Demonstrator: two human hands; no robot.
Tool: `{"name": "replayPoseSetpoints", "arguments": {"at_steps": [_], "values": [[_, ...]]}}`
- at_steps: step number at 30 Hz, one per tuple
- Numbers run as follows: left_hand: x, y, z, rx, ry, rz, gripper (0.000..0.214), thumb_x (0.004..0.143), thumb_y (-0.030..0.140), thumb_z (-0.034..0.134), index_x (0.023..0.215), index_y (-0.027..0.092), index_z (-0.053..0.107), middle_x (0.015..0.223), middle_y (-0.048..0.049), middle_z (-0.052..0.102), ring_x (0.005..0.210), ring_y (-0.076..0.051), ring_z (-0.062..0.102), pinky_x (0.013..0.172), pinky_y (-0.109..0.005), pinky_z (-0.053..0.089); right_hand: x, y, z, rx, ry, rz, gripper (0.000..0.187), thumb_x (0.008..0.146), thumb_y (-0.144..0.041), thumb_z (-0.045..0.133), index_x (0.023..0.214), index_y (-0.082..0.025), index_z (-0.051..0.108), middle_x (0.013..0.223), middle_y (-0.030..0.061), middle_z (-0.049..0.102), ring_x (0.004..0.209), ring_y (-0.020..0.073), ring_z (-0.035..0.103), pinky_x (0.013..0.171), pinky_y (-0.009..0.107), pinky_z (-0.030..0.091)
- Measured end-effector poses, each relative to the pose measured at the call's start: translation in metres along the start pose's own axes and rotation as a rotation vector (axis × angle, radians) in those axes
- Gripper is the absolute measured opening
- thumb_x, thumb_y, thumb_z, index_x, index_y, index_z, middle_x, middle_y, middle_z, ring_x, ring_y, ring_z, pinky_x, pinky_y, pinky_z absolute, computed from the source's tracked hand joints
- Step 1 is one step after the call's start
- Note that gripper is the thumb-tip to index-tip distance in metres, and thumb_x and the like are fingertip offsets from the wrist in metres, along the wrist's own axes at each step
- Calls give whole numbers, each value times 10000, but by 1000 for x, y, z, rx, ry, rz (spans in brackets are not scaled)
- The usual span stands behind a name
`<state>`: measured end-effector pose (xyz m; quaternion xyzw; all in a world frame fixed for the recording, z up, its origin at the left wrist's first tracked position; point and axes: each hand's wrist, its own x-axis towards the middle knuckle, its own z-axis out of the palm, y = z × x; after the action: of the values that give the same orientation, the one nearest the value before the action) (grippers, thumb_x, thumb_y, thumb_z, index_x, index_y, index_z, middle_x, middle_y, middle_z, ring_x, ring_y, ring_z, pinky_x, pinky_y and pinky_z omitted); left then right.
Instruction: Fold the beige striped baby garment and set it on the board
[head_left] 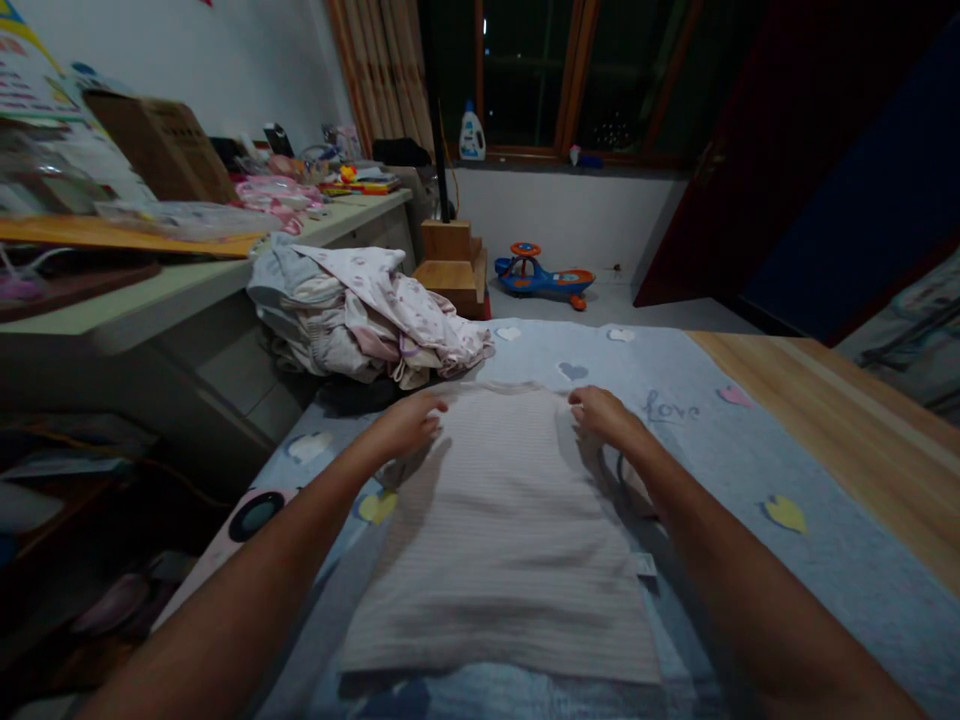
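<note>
A pale, finely striped shirt (502, 520) lies spread flat on the bed in front of me, its neckline facing away and its hem towards me. At its left shoulder edge, my left hand (409, 425) is closed with curled fingers on the fabric. My right hand (600, 412) pinches the opposite shoulder edge. Both sleeves are partly hidden beneath my hands and forearms. A small white label (645, 567) sticks out from the shirt's right side seam.
A heap of crumpled clothes (360, 310) sits at the bed's far left corner, beside a cluttered desk (127, 310). Blue sheet (705, 480) with hearts covers the bed; bare wood (847, 430) shows at right. Beyond stand a wooden step-like piece (450, 270) and a blue ride-on toy (544, 280).
</note>
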<state>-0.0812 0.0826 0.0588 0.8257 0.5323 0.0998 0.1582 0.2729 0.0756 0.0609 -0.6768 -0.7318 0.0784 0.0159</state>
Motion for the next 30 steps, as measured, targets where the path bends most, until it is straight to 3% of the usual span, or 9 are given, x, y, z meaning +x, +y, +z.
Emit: {"name": "replayPoseSetpoints", "arguments": {"at_steps": [4,8,14,20,23,26,30], "values": [[70,6,25,79,33,-117,394,871,79,420,1175,129,666,1260,-141,673,1180,-217,596,1036,-293,413,49,-4,18,-13,25,107,396,923,-133,450,1282,-95,613,1281,186,653,1177,248,604,919,285,424],[97,4,44,103,54,-214,362,905,143,454,1212,88,638,1225,-199,679,1115,-253,637,972,-328,456,64,-5,32,-18,-6,145,349,906,-153,479,1192,-131,679,1212,174,692,1119,260,641,888,306,448],[105,0,51,127,104,-315,266,897,245,517,1039,131,711,1072,-183,729,1004,-297,681,874,-362,501,74,-6,25,-38,9,157,314,886,-118,495,1111,-157,709,1189,162,699,1117,259,641,868,294,449],[101,9,64,183,225,-369,328,937,210,428,1190,177,634,1193,-141,673,1054,-250,659,890,-323,495,80,-15,23,-51,103,225,391,941,-97,358,1192,-140,655,1230,186,635,1090,257,640,858,311,456],[97,14,71,218,260,-352,422,915,183,458,1328,176,547,1300,-162,601,1140,-278,614,919,-347,486,73,-24,32,-53,129,250,417,950,-93,319,1231,-134,625,1260,196,595,1065,270,632,840,341,466],[92,17,71,264,267,-312,479,900,181,481,1377,150,505,1288,-185,595,1165,-316,587,920,-383,483,64,-38,43,-56,232,227,413,945,-94,331,1265,-131,590,1308,204,551,1102,287,587,868,367,456],[85,18,60,346,245,-164,372,918,169,424,1242,154,607,1185,-151,646,1075,-292,620,888,-388,485,51,-59,63,-6,340,79,374,941,-206,458,1298,-161,561,1391,175,508,1181,295,522,952,392,427]]}}
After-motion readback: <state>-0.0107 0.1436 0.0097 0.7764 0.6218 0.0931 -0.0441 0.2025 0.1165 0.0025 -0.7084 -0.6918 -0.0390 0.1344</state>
